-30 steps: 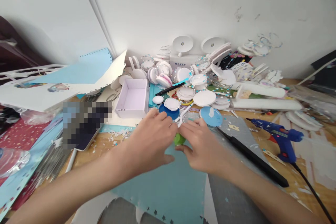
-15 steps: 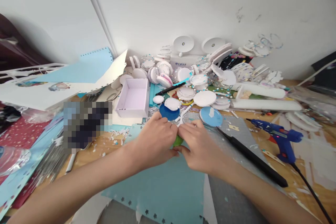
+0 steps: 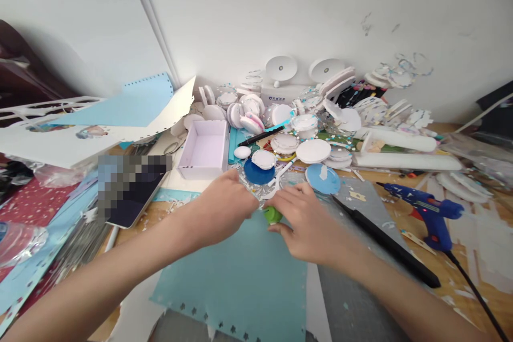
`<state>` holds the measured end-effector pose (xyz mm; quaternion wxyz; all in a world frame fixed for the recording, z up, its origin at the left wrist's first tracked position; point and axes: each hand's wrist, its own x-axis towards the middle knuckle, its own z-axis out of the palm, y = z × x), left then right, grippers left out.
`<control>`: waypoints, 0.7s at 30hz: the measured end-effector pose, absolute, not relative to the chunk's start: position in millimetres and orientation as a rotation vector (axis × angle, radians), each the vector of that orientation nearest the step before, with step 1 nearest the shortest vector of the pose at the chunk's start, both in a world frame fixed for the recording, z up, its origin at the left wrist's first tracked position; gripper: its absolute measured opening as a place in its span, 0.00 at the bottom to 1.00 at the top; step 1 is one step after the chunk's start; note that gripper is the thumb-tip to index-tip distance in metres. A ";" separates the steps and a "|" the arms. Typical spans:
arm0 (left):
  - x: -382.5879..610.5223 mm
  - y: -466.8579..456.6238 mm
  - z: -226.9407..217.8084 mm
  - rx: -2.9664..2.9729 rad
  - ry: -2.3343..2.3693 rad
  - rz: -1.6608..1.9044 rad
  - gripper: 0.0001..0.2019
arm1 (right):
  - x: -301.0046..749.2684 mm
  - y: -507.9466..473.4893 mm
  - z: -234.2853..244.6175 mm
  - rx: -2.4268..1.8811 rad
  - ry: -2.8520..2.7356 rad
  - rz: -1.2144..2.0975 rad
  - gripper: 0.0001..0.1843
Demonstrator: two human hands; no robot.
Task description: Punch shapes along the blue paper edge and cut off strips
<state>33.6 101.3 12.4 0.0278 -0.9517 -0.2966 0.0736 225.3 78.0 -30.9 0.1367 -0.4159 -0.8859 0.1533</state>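
Pinching a green craft punch point(image 3: 273, 216) between its thumb and bent fingers, the right hand point(image 3: 306, 219) is closed around the punch's right side at the far edge of a blue paper sheet point(image 3: 236, 272). The thumb lies along the near side of the punch, the fingers curl over the far side. The left hand point(image 3: 226, 206) is curled into a loose fist, knuckles up, above the sheet's far left part and just beside the punch; its fingertips are hidden, so whether it pinches the paper cannot be told.

The sheet lies at the near middle of the surface point(image 3: 395, 206), partly over a grey mat point(image 3: 344, 304), with small flower-shaped holes point(image 3: 206, 316) along its near edge. Just beyond the hands, a white tool point(image 3: 280, 176) lies between a dark blue disc point(image 3: 262, 177) and a light blue disc point(image 3: 326, 186). A lilac open box point(image 3: 204, 149) stands beyond the left hand. Toward the right edge of the surface lie a slim black stick point(image 3: 395, 246) and a blue glue gun point(image 3: 436, 214). White discs point(image 3: 313, 150) crowd the far edge, by the wall point(image 3: 224, 21).
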 end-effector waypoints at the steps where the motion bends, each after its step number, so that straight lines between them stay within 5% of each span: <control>1: 35.2 100.0 13.0 -2.936 -0.931 0.205 0.11 | 225.0 77.5 -30.4 -1.205 -2.557 0.431 0.08; 3: 40.1 95.5 12.7 -2.916 -0.982 0.127 0.10 | 224.6 76.7 -29.4 -1.207 -2.549 0.402 0.06; 6: 50.8 88.1 7.2 -2.855 -1.019 0.035 0.24 | 224.3 75.5 -28.5 -1.201 -2.539 0.364 0.05; 21: 52.0 89.8 2.6 -2.867 -1.039 0.053 0.13 | 223.8 79.3 -31.3 -1.200 -2.519 0.396 0.05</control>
